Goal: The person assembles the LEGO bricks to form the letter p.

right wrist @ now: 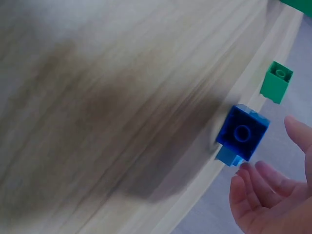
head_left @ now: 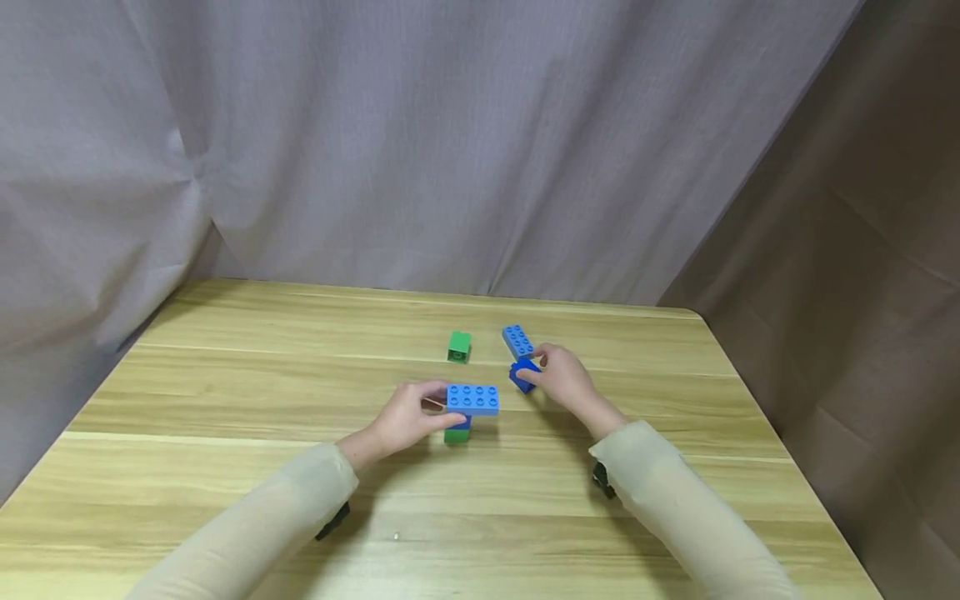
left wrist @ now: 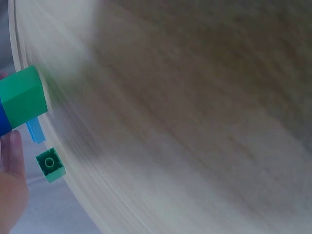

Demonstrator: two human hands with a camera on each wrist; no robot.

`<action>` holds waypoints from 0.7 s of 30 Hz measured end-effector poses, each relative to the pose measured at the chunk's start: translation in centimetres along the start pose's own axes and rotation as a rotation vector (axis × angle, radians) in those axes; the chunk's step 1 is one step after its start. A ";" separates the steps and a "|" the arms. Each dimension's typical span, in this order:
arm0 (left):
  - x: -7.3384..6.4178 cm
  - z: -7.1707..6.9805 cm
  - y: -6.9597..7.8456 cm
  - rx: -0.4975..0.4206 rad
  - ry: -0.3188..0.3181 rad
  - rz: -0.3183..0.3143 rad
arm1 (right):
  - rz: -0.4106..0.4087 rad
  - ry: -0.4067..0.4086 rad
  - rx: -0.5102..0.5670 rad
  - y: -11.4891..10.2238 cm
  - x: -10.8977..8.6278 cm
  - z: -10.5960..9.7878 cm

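A: Item one, the stack at centre of the worktop?

B: Three bricks. A light blue eight-stud plate brick on top, lying crosswise; under it a dark blue brick, mostly hidden; at the base a green brick standing on the wood. The left hand holds it from the left, thumb and fingers curled round the top brick's left end. In the left wrist view the green base shows as a plain smooth cube with dark blue just beside it.

A: Item two, right of the stack?

B: A small dark blue square brick, glossy, with one round stud showing in the right wrist view. The right hand is at it from the right, fingertips touching it in the head view. The right wrist view shows the fingers only loosely bent and slightly apart from the brick, so no firm grip.

A: Loose items?

B: A second light blue eight-stud brick, just beyond the dark blue one, lying at an angle. A single green cube, one stud, farther back and left of it, well apart from both hands.

A: Surroundings?

B: Pale wood-grain worktop, grey curtain behind.
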State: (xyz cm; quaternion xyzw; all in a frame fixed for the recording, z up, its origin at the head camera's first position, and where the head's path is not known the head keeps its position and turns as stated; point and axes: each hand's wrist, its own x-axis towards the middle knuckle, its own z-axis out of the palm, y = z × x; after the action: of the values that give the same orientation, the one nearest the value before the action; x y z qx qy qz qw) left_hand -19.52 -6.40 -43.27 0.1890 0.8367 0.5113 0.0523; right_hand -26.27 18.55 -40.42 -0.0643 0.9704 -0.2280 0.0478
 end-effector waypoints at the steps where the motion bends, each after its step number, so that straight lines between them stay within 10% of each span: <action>1: 0.0 0.0 0.0 0.000 0.001 0.000 | 0.008 -0.009 -0.010 0.0 0.1 0.1; 21: -0.1 0.0 0.1 -0.006 0.002 -0.001 | 0.039 -0.009 -0.008 0.1 0.8 1.8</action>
State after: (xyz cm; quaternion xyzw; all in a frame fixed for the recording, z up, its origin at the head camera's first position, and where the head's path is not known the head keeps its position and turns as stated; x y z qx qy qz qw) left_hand -19.37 -6.43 -43.17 0.1880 0.8354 0.5138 0.0523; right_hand -26.81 17.72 -42.13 -0.0463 0.9721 -0.2229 0.0564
